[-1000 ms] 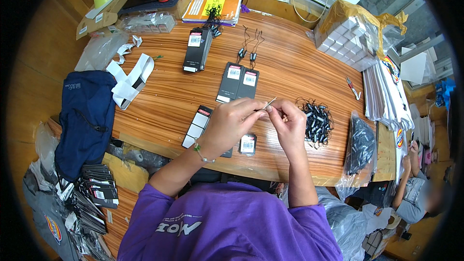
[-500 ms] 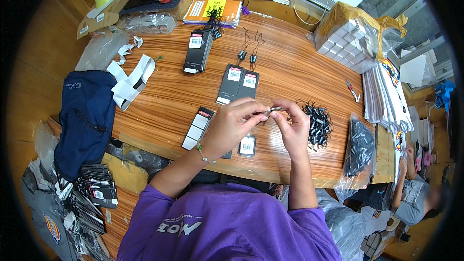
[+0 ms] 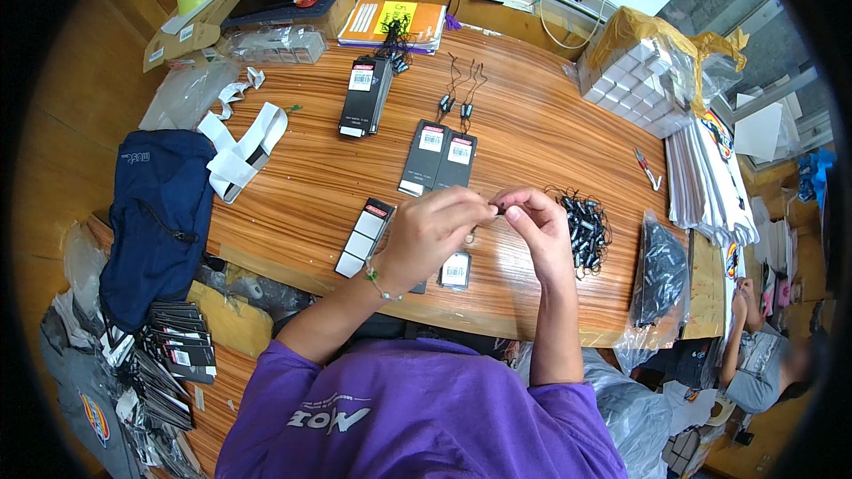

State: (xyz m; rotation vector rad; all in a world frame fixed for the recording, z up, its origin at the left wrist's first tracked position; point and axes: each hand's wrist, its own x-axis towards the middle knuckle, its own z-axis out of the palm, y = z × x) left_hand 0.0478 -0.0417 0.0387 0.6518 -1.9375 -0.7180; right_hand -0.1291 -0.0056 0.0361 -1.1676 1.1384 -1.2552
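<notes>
In front of my chest, above the table, my left hand (image 3: 437, 229) and my right hand (image 3: 540, 223) meet with fingers pinched. Between the fingertips is a small black piece (image 3: 500, 210), mostly covered, its kind too small to make out. Below them lies a small square item with a white label (image 3: 455, 270). By my left wrist rests a black card with white stickers (image 3: 362, 238). Beyond my hands, two black hang tags (image 3: 435, 156) lie side by side, their cords with black fasteners (image 3: 466, 109) stretching away. Next to my right hand is a heap of black cord fasteners (image 3: 584, 229).
A stack of black tags (image 3: 365, 99) stands farther back. On the left are a white sticker strip (image 3: 234, 164) and a navy pouch (image 3: 155, 213). Red-handled snips (image 3: 647, 167), a bag of black cords (image 3: 661, 268) and wrapped white boxes (image 3: 635, 80) lie right. A person sits at far right.
My fingertips have shifted slightly. The thin dark strip that showed between them is now seen as a small black piece. The things on the table have stayed in place.
</notes>
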